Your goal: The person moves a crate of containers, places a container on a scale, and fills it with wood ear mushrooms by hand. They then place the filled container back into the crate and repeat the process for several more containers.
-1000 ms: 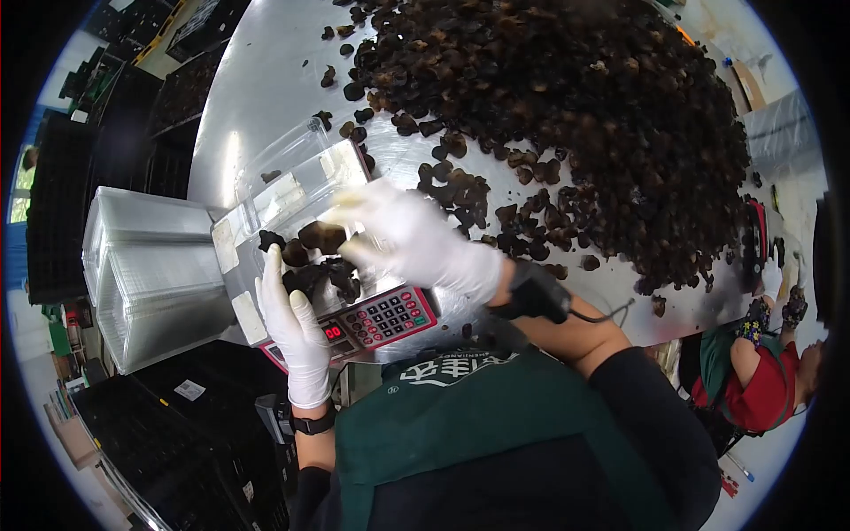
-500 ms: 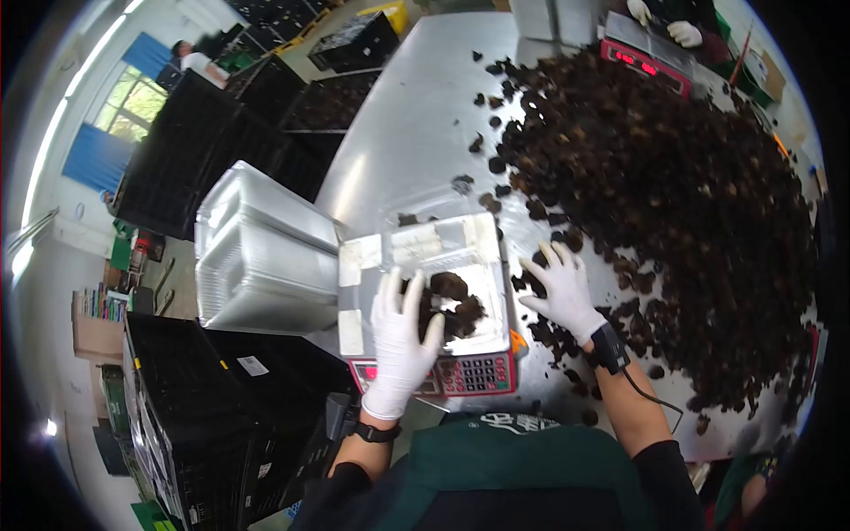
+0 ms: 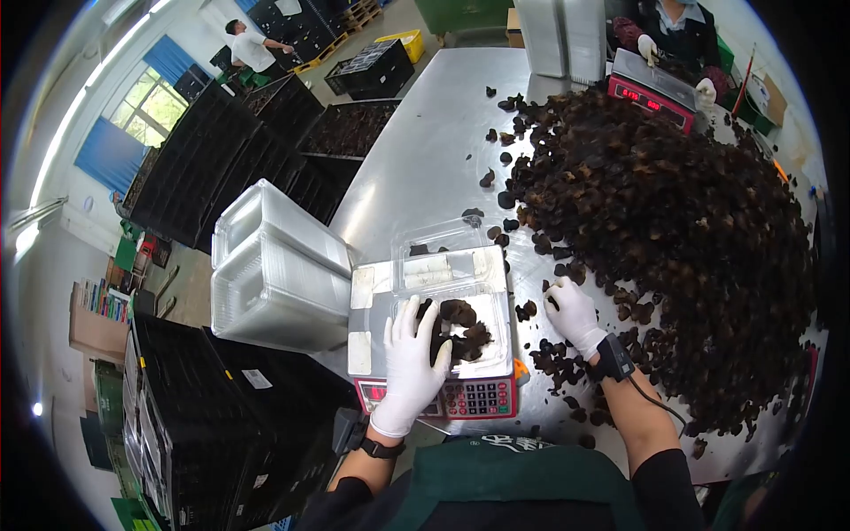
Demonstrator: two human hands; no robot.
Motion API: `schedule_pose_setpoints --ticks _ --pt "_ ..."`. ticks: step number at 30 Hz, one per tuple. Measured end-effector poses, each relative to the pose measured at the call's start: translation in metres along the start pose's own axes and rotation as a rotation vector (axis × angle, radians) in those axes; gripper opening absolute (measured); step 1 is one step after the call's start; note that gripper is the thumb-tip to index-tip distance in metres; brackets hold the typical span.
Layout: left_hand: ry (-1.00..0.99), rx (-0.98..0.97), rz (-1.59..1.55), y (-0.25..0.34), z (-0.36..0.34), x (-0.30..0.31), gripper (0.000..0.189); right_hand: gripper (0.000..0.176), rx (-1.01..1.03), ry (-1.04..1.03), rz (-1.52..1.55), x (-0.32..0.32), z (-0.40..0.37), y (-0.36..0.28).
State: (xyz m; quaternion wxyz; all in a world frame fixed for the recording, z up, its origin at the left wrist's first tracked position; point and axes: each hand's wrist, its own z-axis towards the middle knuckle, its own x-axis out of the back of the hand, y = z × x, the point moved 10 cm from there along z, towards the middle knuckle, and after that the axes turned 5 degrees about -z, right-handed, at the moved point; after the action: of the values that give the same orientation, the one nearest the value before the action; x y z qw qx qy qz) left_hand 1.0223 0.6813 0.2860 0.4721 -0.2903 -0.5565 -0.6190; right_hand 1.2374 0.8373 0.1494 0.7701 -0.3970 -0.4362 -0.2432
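My left hand (image 3: 413, 358), white-gloved, lies over a clear plastic tray (image 3: 496, 341) on a red-sided digital scale (image 3: 482, 400). Its fingers are stretched forward with the thumb apart, beside dark brown wood ear mushrooms (image 3: 459, 312) in the tray; some of these are partly hidden by the hand. My right hand (image 3: 574, 316), also gloved, is low over the steel table, right of the scale. Its fingers are curled together, with a dark bit of mushroom showing at the fingertips. The raised clear lid (image 3: 434, 232) extends beyond the scale's far edge.
A large heap of wood ear mushrooms (image 3: 673, 230) covers the table's right side. Stacked clear trays (image 3: 274, 292) stand left of the scale, above black crates (image 3: 257, 389). Across the table, a co-worker (image 3: 682, 35) is at another red scale (image 3: 651, 97). A person stands farther back.
My right hand has gone from spread fingers to curled ones, staying near the same spot. My left hand stays over the tray. The view has tilted up slightly.
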Motion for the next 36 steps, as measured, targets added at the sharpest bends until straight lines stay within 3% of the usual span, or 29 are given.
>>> schedule_pose_setpoints --ticks 4,5,9,12,16,17,23,27,31,36 --pt "0.02 -0.016 -0.003 -0.003 0.005 0.005 0.066 0.011 -0.04 0.167 0.039 0.039 0.005 -0.002" --pt "0.005 -0.02 0.006 -0.004 0.006 0.003 0.066 0.013 -0.071 0.126 -0.02 0.038 0.004 0.002" --pt "-0.036 -0.047 0.098 0.001 0.003 -0.009 0.066 0.017 0.074 0.14 -0.213 0.051 -0.004 -0.009" --pt "-0.033 -0.02 0.078 0.0 0.002 -0.009 0.064 0.016 0.007 0.062 -0.124 0.017 -0.015 0.025" --pt "-0.03 -0.022 0.075 0.0 0.002 -0.009 0.062 0.012 -0.16 0.111 0.077 0.024 -0.013 0.044" --pt "-0.031 -0.027 0.073 0.0 0.001 -0.01 0.061 0.013 -0.171 0.219 0.175 0.035 -0.012 0.046" --pt "-0.071 -0.09 0.074 0.003 0.0 -0.014 0.06 0.011 -0.283 0.218 0.292 0.049 -0.001 0.05" --pt "-0.041 -0.071 0.015 0.003 0.002 -0.009 0.066 0.01 -0.197 0.216 0.543 0.093 0.033 -0.026" --pt "0.099 -0.008 -0.217 0.001 0.001 0.008 0.079 0.009 0.131 0.269 0.682 0.127 0.063 -0.141" --pt "0.087 -0.026 -0.266 -0.005 -0.004 0.008 0.085 0.026 0.31 0.053 0.437 0.069 0.062 -0.212"
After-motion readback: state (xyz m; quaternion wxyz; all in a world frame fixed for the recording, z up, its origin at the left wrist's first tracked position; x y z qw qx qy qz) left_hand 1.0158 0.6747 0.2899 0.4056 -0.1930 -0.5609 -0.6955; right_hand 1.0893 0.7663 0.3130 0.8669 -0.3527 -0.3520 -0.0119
